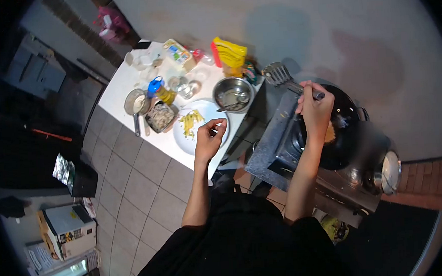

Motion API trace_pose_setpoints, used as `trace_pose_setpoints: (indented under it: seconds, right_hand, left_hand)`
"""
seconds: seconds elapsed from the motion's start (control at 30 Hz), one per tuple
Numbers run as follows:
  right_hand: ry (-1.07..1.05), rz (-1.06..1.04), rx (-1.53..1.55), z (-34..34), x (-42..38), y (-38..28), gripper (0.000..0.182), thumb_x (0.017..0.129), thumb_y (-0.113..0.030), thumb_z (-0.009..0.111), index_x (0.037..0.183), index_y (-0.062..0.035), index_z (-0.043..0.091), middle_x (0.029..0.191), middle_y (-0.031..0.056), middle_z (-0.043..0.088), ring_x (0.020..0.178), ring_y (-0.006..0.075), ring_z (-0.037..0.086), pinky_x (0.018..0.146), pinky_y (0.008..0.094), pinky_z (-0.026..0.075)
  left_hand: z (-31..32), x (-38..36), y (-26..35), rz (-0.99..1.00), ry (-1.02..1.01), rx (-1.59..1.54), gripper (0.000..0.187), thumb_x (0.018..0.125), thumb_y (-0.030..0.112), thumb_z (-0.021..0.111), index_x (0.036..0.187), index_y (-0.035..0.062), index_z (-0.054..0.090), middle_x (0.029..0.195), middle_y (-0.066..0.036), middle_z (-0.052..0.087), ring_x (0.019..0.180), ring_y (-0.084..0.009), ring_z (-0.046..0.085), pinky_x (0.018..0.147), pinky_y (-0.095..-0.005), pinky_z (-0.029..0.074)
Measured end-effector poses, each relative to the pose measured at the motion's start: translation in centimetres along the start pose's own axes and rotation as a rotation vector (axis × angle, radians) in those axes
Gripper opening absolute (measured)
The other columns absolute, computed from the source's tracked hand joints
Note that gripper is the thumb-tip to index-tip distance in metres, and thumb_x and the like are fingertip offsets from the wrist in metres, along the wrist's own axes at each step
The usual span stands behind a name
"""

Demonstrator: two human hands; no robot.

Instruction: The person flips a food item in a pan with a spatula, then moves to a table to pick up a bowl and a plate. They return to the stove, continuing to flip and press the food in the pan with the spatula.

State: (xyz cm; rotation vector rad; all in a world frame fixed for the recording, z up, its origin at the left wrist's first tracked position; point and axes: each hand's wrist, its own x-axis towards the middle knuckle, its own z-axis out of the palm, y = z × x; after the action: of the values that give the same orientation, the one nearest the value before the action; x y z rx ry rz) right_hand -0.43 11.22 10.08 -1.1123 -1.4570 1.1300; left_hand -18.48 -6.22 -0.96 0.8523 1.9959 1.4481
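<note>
Head view shows you mid-cooking: your right hand point(314, 109) has its fingers clamped on the slotted spatula point(278, 75) above the black wok point(344, 123), while your left hand point(209, 138), fingers loosely curled and empty, hovers over the white plate point(200, 134) of yellow strips on the tabletop point(117, 91), so reaching them likely calls for a careful pinch.

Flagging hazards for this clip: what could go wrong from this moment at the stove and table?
The right hand grips the spatula directly above the black pan, so heat or splatter could reach it. The left hand hovers over the white plate, which seems to lie near the table edge; a nudge might tip it off.
</note>
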Motion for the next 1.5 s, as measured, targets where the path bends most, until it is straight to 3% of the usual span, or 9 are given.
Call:
trace_pose_setpoints:
  seconds: [0.23,0.4,0.7,0.8,0.87,0.97,1.1,1.3,1.5]
  right_hand:
    - [-0.027,0.021,-0.217,8.5,-2.4,7.2,0.02,0.091,-0.013,0.056,0.097,0.0028,0.067,0.061,0.01,0.062,0.045,0.0159,0.06,0.045,0.028,0.044]
    - [-0.007,-0.123,-0.351,12.6,-4.7,15.7,0.017,0.087,-0.002,0.057,0.1,0.0049,0.064,0.089,0.0221,0.065,0.081,0.039,0.063,0.069,0.0423,0.049]
    - [0.01,-0.225,-0.462,14.4,-6.7,18.1,0.021,0.085,0.002,0.058,0.105,0.0029,0.062,0.092,0.0209,0.061,0.084,0.0389,0.061,0.071,0.0434,0.047]
    - [0.073,-0.294,-0.478,14.1,-7.2,16.6,0.018,0.088,-0.001,0.057,0.105,0.0027,0.062,0.089,0.0198,0.062,0.075,0.0327,0.063,0.065,0.0395,0.049]
    - [0.129,-0.047,-0.329,13.4,-7.9,13.5,0.016,0.092,-0.007,0.055,0.103,0.0031,0.061,0.079,0.0144,0.063,0.062,0.023,0.063,0.055,0.0332,0.048]
    - [0.319,0.087,0.25,10.9,-9.2,10.7,0.021,0.096,-0.018,0.053,0.101,-0.0004,0.064,0.072,0.0072,0.061,0.059,0.0128,0.06,0.056,0.0235,0.045]
    - [0.526,0.205,0.459,3.6,-9.6,4.2,0.031,0.097,-0.025,0.052,0.104,0.0041,0.059,0.07,0.0067,0.059,0.054,0.0103,0.054,0.048,0.0215,0.042]
    - [0.716,-0.036,0.28,-9.5,-13.7,0.4,0.037,0.097,-0.029,0.05,0.106,0.0056,0.058,0.067,0.0071,0.057,0.05,0.0119,0.052,0.043,0.0234,0.043]
    - [0.757,0.056,-0.022,-20.5,-12.4,5.1,0.025,0.094,-0.02,0.057,0.102,0.0036,0.062,0.073,0.0098,0.062,0.053,0.0139,0.056,0.046,0.0249,0.046]
  left_hand:
    - [-7.1,2.1,-3.6,-0.05,0.029,0.076,0.027,0.089,0.024,0.066,0.102,0.0006,0.069,0.068,0.002,0.055,0.056,-0.0039,0.043,0.05,-0.021,0.034]
    - [-9.0,3.9,-6.4,-0.092,-0.044,0.072,0.026,0.09,0.023,0.065,0.104,0.0007,0.068,0.066,0.003,0.054,0.055,-0.0031,0.042,0.049,-0.0212,0.034]
    - [-7.8,5.9,-7.8,-0.093,-0.322,0.111,0.027,0.09,0.021,0.065,0.106,-0.0008,0.067,0.07,0.001,0.054,0.058,-0.0044,0.045,0.053,-0.0209,0.038]
    - [-7.5,6.1,-7.4,-0.116,-0.369,0.073,0.028,0.09,0.021,0.065,0.107,-0.0002,0.067,0.071,0.002,0.054,0.059,-0.0041,0.045,0.053,-0.0205,0.037]
    - [-7.3,6.1,-7.6,-0.12,-0.387,0.044,0.028,0.09,0.021,0.065,0.108,-0.0001,0.067,0.071,0.002,0.053,0.059,-0.0039,0.045,0.053,-0.0205,0.037]
    - [-6.1,6.5,-8.0,-0.068,-0.384,-0.046,0.027,0.089,0.021,0.065,0.107,0.0,0.067,0.07,0.003,0.052,0.058,-0.0034,0.043,0.052,-0.0202,0.035]
    - [-3.3,6.0,-5.5,-0.093,-0.462,-0.094,0.024,0.089,0.018,0.066,0.106,0.0006,0.068,0.07,0.005,0.05,0.059,-0.0013,0.041,0.052,-0.0193,0.032]
    - [4.4,4.6,-2.1,-0.054,-0.64,-0.285,0.023,0.091,0.017,0.065,0.107,0.0003,0.067,0.067,0.009,0.05,0.061,-0.0004,0.039,0.055,-0.0184,0.03]
    - [8.2,0.3,2.0,0.006,-0.638,-0.257,0.023,0.09,0.013,0.066,0.109,0.0001,0.066,0.069,0.007,0.053,0.062,-0.0004,0.04,0.055,-0.018,0.031]
